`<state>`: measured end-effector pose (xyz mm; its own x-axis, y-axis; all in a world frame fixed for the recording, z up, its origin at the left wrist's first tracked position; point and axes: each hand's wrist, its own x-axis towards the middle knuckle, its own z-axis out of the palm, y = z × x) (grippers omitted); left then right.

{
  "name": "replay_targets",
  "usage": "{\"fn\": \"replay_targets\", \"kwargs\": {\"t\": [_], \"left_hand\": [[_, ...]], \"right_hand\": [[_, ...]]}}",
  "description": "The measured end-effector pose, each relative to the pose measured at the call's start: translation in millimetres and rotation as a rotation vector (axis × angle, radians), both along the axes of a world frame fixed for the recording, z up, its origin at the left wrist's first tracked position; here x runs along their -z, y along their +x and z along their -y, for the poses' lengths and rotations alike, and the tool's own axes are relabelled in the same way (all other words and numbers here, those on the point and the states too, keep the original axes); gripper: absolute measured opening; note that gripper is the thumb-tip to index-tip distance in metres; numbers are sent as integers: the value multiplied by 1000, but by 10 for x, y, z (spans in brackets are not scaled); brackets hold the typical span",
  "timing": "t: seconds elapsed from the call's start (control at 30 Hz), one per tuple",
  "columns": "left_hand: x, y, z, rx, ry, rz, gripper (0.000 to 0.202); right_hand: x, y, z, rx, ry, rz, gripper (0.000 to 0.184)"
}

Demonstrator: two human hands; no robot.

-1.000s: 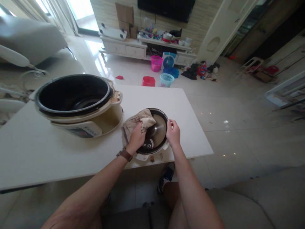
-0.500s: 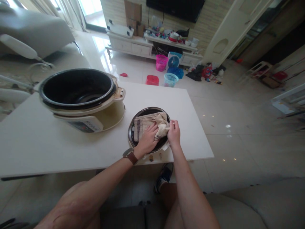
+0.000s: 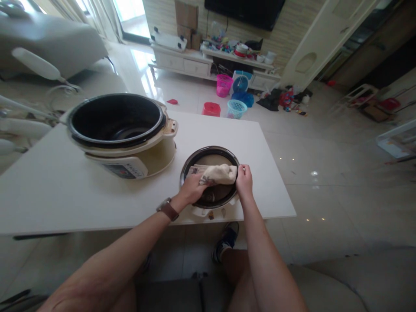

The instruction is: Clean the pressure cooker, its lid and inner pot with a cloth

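Head view, centre of the frame: an upturned pressure cooker lid [image 3: 212, 157] lay on the white table [image 3: 156, 197], its inner side showing. The left hand [image 3: 191, 189], with a brown-strapped wristwatch [image 3: 169, 210] at its wrist, had its fingers curled together around a bunched beige cloth [image 3: 219, 174], which lay across the lid's inside. At the lid's right edge, the right hand [image 3: 244, 180] had its fingers bent and pinching the rim; whether they also caught the cloth, I could not tell. Left of centre stood the open electric pressure cooker [image 3: 120, 146]; a pink basket [image 3: 224, 86] sat on the floor at upper centre.
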<state>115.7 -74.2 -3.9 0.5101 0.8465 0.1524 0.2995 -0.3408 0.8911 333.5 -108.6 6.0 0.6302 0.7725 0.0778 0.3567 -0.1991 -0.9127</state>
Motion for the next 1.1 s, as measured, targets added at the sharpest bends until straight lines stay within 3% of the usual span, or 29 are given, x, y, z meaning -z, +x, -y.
{"fn": "replay_targets", "kwargs": {"t": [0.1,0.17,0.27,0.33,0.47,0.63,0.73,0.93,1.0,1.1], "left_hand": [[-44,-43,-159,-334,-93,356,36],[-73,-88,-222,-539,-63,484,38],[-83,-170,-224,-766,63,434,38],[-65,-195,-179,-812,120,291,37],[-1,-71,-61,-675,101,-22,32],[135,206,2,-449,25,-151,41],[212,299,-45,-395,2,-126,47],[281,422,-212,-607,-147,93,44],[280,452,-221,-517,-151,86,43],[244,452,-185,-269,-80,95,45]], "right_hand": [[-32,-15,-8,0,-17,-9,37],[-43,-24,-10,3,-22,-11,38],[-44,-33,-8,14,-15,-15,37],[-39,-38,-6,23,-7,-18,37],[-30,-57,-6,16,22,-20,37],[-16,-88,-7,-14,53,-25,39],[-18,-106,0,-29,61,-18,39],[-80,-149,34,-25,53,19,37],[-95,-157,41,-20,46,31,35],[-85,-151,37,-13,44,25,35]]}}
